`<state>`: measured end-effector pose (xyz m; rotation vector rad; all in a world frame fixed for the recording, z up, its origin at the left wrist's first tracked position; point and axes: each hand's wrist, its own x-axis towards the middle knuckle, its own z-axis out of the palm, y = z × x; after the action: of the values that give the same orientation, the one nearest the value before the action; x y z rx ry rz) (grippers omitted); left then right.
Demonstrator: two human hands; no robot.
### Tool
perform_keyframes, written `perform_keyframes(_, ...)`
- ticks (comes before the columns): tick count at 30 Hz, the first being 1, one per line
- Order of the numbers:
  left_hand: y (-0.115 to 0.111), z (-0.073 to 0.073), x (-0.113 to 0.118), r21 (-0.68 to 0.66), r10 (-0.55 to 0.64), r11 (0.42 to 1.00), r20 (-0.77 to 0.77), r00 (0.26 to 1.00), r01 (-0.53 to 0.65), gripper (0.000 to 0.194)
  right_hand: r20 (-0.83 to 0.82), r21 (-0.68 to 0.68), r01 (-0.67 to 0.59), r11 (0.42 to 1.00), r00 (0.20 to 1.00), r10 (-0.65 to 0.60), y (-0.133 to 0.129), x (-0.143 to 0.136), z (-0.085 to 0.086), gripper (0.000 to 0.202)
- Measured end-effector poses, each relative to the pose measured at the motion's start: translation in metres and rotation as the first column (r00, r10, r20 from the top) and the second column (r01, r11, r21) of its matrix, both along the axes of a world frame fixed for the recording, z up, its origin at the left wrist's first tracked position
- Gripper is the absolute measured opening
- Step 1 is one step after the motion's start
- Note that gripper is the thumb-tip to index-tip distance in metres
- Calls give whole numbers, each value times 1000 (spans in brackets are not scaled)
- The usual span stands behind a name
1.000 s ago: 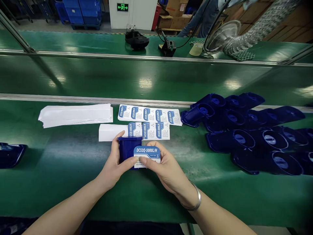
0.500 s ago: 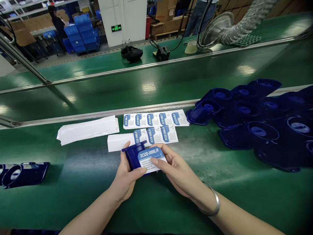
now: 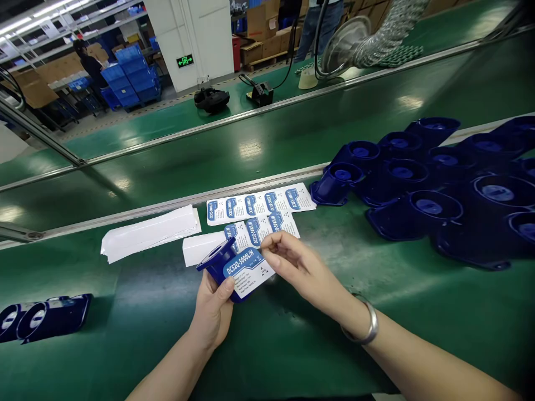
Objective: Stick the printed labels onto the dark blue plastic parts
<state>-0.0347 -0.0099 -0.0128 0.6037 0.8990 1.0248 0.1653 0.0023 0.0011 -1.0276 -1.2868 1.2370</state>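
Note:
My left hand (image 3: 215,306) grips a dark blue plastic housing (image 3: 217,264) with a flared rim, tilted above the green bench. A white-and-blue label (image 3: 251,275) printed DC52Q-5000L/H lies against its side, my left thumb pressing on the lower left edge. At the label's upper right corner, my right hand (image 3: 295,264) has thumb and forefinger closed together in a pinch; how much of the corner is between them is hard to see. Just behind are a partly used label strip (image 3: 204,248) and a fuller label sheet (image 3: 261,205).
White backing strips (image 3: 148,234) are stacked left of the labels. Many similar blue housings (image 3: 430,206) crowd the right side; a few more (image 3: 54,317) lie at far left. A metal rail (image 3: 167,199) runs behind. Beyond it are a black device (image 3: 212,100) and a ducted hood (image 3: 346,47).
My right thumb has slid off the label's face to its upper right corner, uncovering more print. The housing has tilted in my left hand. The camera view has shifted slightly.

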Motion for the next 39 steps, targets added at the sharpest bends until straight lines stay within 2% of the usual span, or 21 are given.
perform_keyframes(5,0,2,-1,-31,11,999,-14,1000,-12,69,224,210,-21,978,974,-27,-3,0,3,35)
perform_keyframes(10,0,1,0,-39,2,999,-24,1000,-3,73,268,303,14,953,958,-99,-6,-2,3,34)
perform_keyframes(19,-3,-2,-5,-50,-56,997,-30,998,54,78,328,467,-30,884,934,-141,-10,-7,8,35)
perform_keyframes(23,-8,-3,-10,-47,-111,993,13,994,111,81,305,453,-47,890,947,-105,-10,-13,5,36)
perform_keyframes(27,-8,-5,-12,-41,-137,990,42,990,138,81,199,423,-22,906,978,-69,-13,-23,-4,35)
perform_keyframes(31,-6,-4,-12,-16,-152,988,32,988,153,85,46,223,79,972,995,-92,-16,-33,-18,25)
perform_keyframes(34,-3,-3,-12,9,-164,986,27,986,164,86,-59,64,103,993,993,-99,-14,-35,-26,22)
perform_keyframes(36,-2,-2,-12,21,-180,984,54,982,179,80,-125,35,138,990,983,-133,-10,-32,-28,27)
perform_keyframes(39,1,2,-8,-10,-229,972,147,962,233,58,-156,51,222,974,965,-212,-4,-22,-26,32)
